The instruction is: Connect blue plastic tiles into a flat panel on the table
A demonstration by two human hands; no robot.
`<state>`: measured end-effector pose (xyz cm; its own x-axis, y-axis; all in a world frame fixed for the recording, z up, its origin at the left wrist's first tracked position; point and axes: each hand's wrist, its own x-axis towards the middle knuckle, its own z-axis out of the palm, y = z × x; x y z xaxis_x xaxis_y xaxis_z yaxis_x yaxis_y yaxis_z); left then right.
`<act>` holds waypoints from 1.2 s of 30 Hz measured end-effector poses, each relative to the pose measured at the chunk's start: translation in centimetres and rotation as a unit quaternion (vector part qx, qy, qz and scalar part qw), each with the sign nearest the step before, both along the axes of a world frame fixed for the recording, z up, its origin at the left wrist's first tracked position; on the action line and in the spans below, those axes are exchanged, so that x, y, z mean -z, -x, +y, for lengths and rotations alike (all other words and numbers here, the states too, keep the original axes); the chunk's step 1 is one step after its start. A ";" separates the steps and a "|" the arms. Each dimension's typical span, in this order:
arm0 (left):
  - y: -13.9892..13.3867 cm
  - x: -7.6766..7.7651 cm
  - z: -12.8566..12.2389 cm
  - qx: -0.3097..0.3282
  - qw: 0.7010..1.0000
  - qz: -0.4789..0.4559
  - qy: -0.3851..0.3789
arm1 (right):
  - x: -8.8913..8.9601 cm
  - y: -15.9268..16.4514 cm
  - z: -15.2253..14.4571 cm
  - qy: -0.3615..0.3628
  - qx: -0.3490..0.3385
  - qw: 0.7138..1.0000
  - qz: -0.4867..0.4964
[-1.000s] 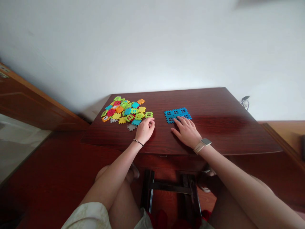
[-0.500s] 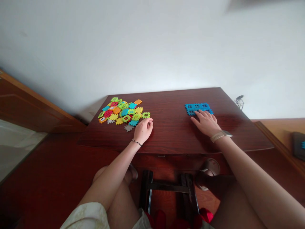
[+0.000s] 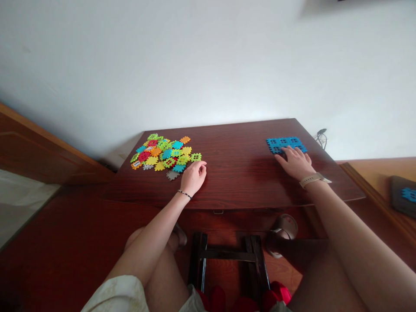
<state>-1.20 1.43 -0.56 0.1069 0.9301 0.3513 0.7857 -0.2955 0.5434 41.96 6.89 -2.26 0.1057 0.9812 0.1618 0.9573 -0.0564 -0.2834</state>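
My right hand lies spread on the near edge of a blue panel. The panel looks made of interlocking square window tiles and lies flat on the right side of the table. My fingers cover part of its front edge. Over to the left, my left hand rests on its side on the tabletop, fingers curled in, with nothing showing in them. Just beyond it are a light-green window tile and a grey tile. They belong to a loose heap of colourful notched tiles, some overlapping.
The dark-red wooden table stands close to a white wall. A black cable hangs beyond its right edge. More blue pieces lie on a dark surface at far right. Below are a dark stool frame and my legs.
The blue panel has slid to the right across the table along with my right hand. My left hand has stayed beside the heap. The view has shifted slightly.
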 end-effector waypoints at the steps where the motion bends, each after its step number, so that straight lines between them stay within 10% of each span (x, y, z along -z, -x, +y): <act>1: 0.0 0.0 0.0 0.001 1.000 0.001 -0.002 | 0.1 -0.3 0.0 -0.001 0.002 1.000 0.001; 15: 0.0 0.4 0.0 0.006 1.000 0.018 -0.016 | -0.4 0.3 -1.0 -0.015 0.013 1.000 -0.010; 36: -0.7 0.8 -1.9 0.112 0.983 0.128 -0.069 | -0.6 14.3 -7.0 -0.044 -0.289 0.956 -0.020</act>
<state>-0.51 -0.44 -1.41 0.4047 0.8185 0.4078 0.7987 -0.5335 0.2783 27.61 -0.09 -1.64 -0.4577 0.8564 0.2387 0.8317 0.5074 -0.2254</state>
